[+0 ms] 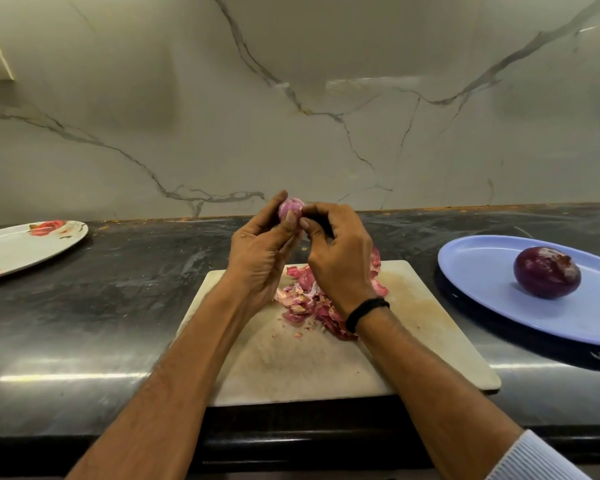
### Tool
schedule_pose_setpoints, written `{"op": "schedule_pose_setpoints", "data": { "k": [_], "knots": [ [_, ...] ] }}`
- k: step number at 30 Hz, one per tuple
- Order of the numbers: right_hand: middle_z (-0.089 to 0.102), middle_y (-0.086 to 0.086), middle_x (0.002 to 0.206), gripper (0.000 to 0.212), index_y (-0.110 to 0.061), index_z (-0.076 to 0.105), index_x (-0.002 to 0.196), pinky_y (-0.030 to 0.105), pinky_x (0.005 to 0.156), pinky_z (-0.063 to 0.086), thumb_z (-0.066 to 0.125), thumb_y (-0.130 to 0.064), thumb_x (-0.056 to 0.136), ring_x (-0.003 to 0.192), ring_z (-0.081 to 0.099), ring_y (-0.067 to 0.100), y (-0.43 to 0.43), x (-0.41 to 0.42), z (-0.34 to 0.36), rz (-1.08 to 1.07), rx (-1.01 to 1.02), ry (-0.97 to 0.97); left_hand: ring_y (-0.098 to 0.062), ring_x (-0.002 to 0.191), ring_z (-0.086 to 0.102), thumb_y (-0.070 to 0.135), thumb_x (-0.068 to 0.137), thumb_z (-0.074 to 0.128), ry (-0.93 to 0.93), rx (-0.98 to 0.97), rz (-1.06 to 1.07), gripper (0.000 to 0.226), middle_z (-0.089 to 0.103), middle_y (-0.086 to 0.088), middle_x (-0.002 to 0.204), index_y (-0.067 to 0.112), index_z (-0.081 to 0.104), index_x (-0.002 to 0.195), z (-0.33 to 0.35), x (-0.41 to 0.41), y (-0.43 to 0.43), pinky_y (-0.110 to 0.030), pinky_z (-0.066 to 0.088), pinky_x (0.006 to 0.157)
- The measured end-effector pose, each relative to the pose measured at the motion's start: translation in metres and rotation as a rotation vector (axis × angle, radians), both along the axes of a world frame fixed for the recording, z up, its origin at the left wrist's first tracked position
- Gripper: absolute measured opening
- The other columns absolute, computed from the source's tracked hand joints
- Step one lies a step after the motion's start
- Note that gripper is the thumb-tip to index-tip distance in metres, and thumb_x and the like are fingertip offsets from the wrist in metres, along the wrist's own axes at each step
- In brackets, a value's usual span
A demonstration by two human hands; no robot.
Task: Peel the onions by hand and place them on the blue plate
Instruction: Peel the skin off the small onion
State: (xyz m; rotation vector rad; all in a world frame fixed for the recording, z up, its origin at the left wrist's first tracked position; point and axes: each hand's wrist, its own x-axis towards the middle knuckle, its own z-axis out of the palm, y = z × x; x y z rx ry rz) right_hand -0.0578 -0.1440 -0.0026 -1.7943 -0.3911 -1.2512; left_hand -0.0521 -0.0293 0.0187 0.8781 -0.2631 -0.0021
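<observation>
Head view: both hands are up over the far edge of the cutting board (291, 368), which lies at the near edge of the tabletop (118, 306). I think that is so bits of skin drop onto the pile of peels (305, 299). The left hand (257, 251) wraps its grip round a small onion (290, 207) to keep it from slipping. The right hand (336, 258) has a narrow grip, pinching the skin on the onion's side. One peeled onion (547, 277) sits on the blue plate (482, 268) by the tabletop's right edge.
</observation>
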Motion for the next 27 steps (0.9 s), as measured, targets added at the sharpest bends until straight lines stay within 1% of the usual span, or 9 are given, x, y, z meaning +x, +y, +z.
{"op": "schedule_pose_setpoints", "data": {
  "k": [3, 9, 13, 15, 18, 20, 22, 27],
  "knots": [
    [0.065, 0.008, 0.101, 0.015, -0.004, 0.070, 0.107, 0.011, 0.083, 0.047, 0.067, -0.007, 0.092, 0.093, 0.059, 0.012, 0.0000, 0.0006, -0.0002, 0.014, -0.034, -0.001, -0.024, 0.109, 0.071, 0.004, 0.077, 0.070, -0.010, 0.012, 0.011, 0.055, 0.071, -0.016, 0.121, 0.002, 0.062, 0.132, 0.0002, 0.0005, 0.0042, -0.030, 0.060, 0.089],
    [0.066, 0.007, 0.101, 0.015, -0.005, 0.071, 0.106, 0.010, 0.083, 0.048, 0.067, -0.007, 0.092, 0.092, 0.059, 0.007, -0.0024, 0.0017, 0.0002, 0.004, -0.007, -0.001, -0.023, 0.107, 0.071, 0.007, 0.077, 0.070, -0.006, 0.017, -0.006, 0.053, 0.072, -0.017, 0.120, -0.001, 0.063, 0.129, 0.0020, -0.0028, 0.0036, -0.034, 0.057, 0.096],
    [0.066, 0.005, 0.102, 0.014, -0.007, 0.071, 0.106, 0.014, 0.083, 0.051, 0.065, -0.005, 0.093, 0.093, 0.061, 0.007, -0.0032, 0.0017, 0.0011, 0.033, 0.022, 0.002, -0.022, 0.107, 0.068, 0.008, 0.093, 0.062, 0.002, 0.049, -0.052, 0.042, 0.065, -0.021, 0.130, -0.002, 0.060, 0.133, 0.0013, -0.0017, 0.0041, -0.036, 0.055, 0.100],
    [0.067, 0.005, 0.102, 0.014, -0.007, 0.070, 0.106, 0.013, 0.083, 0.051, 0.064, -0.005, 0.093, 0.093, 0.060, 0.006, -0.0034, 0.0028, 0.0007, 0.030, 0.020, 0.007, -0.025, 0.113, 0.066, 0.008, 0.095, 0.058, 0.005, 0.066, -0.065, 0.041, 0.063, -0.021, 0.134, -0.001, 0.058, 0.135, 0.0002, -0.0011, 0.0043, -0.038, 0.053, 0.102],
    [0.067, 0.005, 0.100, 0.014, -0.007, 0.071, 0.104, 0.013, 0.082, 0.051, 0.066, -0.004, 0.092, 0.091, 0.060, 0.005, -0.0039, 0.0045, -0.0002, 0.025, 0.008, 0.004, -0.027, 0.119, 0.064, 0.010, 0.088, 0.061, 0.004, 0.062, -0.063, 0.049, 0.066, -0.019, 0.131, 0.000, 0.058, 0.135, 0.0004, -0.0019, 0.0051, -0.039, 0.053, 0.101],
    [0.067, 0.005, 0.099, 0.013, -0.006, 0.072, 0.103, 0.010, 0.081, 0.049, 0.067, -0.003, 0.091, 0.090, 0.059, 0.004, -0.0040, 0.0048, -0.0002, 0.008, -0.007, -0.015, -0.028, 0.122, 0.064, 0.008, 0.083, 0.063, 0.001, 0.053, -0.053, 0.052, 0.068, -0.017, 0.127, 0.000, 0.059, 0.135, 0.0007, -0.0016, 0.0056, -0.039, 0.054, 0.100],
    [0.067, 0.005, 0.096, 0.013, -0.005, 0.073, 0.101, 0.007, 0.080, 0.048, 0.068, -0.002, 0.090, 0.088, 0.058, 0.003, -0.0047, 0.0049, 0.0001, -0.014, -0.003, -0.037, -0.027, 0.120, 0.065, 0.006, 0.081, 0.064, -0.013, 0.063, -0.039, 0.054, 0.069, -0.016, 0.126, 0.000, 0.060, 0.134, 0.0007, -0.0006, 0.0062, -0.037, 0.055, 0.098],
    [0.069, 0.005, 0.092, 0.011, -0.003, 0.075, 0.096, 0.007, 0.078, 0.048, 0.069, 0.001, 0.087, 0.086, 0.059, 0.004, -0.0070, 0.0065, -0.0002, -0.031, 0.009, -0.038, -0.024, 0.113, 0.068, 0.002, 0.075, 0.067, -0.043, 0.104, -0.009, 0.060, 0.070, -0.015, 0.124, 0.000, 0.060, 0.135, -0.0008, 0.0010, 0.0046, -0.034, 0.056, 0.096]
  ]
}}
